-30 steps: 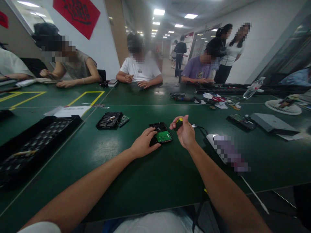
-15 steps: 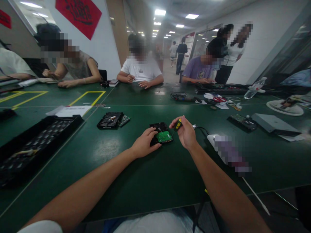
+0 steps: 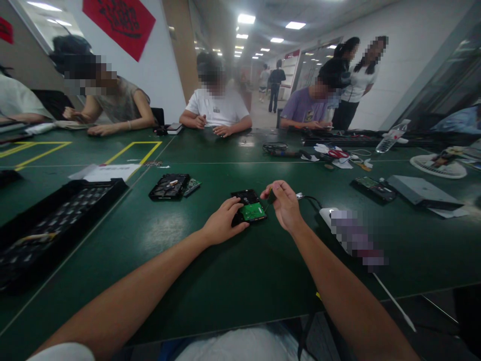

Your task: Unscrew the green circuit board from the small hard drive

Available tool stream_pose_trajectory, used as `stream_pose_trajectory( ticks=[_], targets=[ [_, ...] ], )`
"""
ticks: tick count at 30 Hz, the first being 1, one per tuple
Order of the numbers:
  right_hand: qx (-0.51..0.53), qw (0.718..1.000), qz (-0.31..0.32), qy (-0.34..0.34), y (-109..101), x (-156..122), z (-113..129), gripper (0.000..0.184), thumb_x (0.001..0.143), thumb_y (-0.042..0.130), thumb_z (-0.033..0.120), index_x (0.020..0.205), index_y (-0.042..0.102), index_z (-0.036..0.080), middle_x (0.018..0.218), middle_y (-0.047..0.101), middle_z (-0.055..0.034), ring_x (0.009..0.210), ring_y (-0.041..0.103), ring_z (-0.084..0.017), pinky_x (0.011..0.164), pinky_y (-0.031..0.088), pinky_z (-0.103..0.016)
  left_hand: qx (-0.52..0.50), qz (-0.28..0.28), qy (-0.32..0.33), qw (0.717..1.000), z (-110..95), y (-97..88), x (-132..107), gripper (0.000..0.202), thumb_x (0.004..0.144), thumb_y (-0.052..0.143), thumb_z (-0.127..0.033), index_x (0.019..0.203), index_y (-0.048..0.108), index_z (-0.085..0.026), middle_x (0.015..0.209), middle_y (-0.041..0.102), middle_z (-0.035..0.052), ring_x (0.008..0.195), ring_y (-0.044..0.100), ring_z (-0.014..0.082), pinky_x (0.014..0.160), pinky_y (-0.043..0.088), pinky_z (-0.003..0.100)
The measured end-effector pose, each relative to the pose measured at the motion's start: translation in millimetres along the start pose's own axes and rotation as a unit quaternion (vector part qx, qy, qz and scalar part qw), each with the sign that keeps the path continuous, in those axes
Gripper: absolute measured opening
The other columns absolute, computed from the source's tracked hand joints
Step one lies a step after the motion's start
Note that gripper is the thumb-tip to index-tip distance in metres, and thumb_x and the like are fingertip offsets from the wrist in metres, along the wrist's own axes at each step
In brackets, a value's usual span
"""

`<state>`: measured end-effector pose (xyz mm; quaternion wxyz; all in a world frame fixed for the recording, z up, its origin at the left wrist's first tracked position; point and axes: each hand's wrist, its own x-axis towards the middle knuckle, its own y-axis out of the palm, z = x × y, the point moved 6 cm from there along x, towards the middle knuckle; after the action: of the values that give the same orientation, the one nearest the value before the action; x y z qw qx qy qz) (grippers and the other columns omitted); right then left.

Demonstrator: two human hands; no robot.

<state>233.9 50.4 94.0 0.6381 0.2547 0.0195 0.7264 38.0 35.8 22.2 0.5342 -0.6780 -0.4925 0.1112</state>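
Note:
A hard drive [image 3: 254, 211] with a green circuit board facing up lies on the green table. My left hand [image 3: 224, 221] grips its left end, thumb along the near edge and fingers over the top. At the drive's right side, my right hand [image 3: 286, 204] is closed around a small screwdriver [image 3: 271, 196] with a black and yellow handle. The thin shaft points down toward the board's right edge; whether the tip touches a screw is too small to tell.
A long black tray [image 3: 56, 225] stands at the left. Another opened drive [image 3: 170, 186] and a loose circuit board [image 3: 192, 187] lie beyond my left hand. To the right are a white device [image 3: 328, 220] with a cable, a drive [image 3: 373, 189] and a grey box [image 3: 423, 190]. People sit opposite.
My right hand has turned around the screwdriver, so less of its handle shows now. My left hand and the hard drive stay in place.

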Motion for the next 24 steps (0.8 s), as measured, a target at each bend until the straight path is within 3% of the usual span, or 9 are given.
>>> stream_pose_trajectory(
  ticks=[11, 17, 24],
  targets=[
    [0.023, 1.000, -0.010, 0.004, -0.2, -0.8, 0.5, 0.032, 0.088, 0.076, 0.048, 0.091, 0.053, 0.025, 0.079, 0.062, 0.0060, 0.073, 0.064, -0.013, 0.074, 0.050, -0.029, -0.001, 0.002, -0.001, 1.000, -0.6, -0.3, 0.1, 0.065, 0.092, 0.069, -0.054, 0.144, 0.053, -0.020, 0.157, 0.047, 0.0164, 0.150, 0.041, 0.0352, 0.123, 0.040, 0.056],
    [0.026, 1.000, 0.009, 0.006, 0.4, 0.8, -0.7, 0.027, 0.090, 0.073, 0.049, 0.089, 0.062, 0.024, 0.082, 0.063, 0.0029, 0.075, 0.063, -0.014, 0.075, 0.051, -0.030, 0.005, 0.006, 0.002, 1.000, -0.1, -0.1, 0.3, 0.065, 0.093, 0.067, -0.055, 0.144, 0.053, -0.017, 0.157, 0.047, 0.0180, 0.150, 0.041, 0.0351, 0.123, 0.040, 0.055],
    [0.032, 0.999, -0.004, 0.017, -1.4, 2.5, -0.9, 0.038, 0.097, 0.058, 0.057, 0.091, 0.072, 0.022, 0.076, 0.062, -0.0012, 0.075, 0.063, -0.018, 0.076, 0.052, -0.035, 0.006, 0.006, 0.003, 1.000, 0.2, -0.1, -0.5, 0.066, 0.093, 0.068, -0.055, 0.144, 0.052, -0.018, 0.157, 0.047, 0.0178, 0.150, 0.041, 0.0353, 0.123, 0.041, 0.055]
  ],
)
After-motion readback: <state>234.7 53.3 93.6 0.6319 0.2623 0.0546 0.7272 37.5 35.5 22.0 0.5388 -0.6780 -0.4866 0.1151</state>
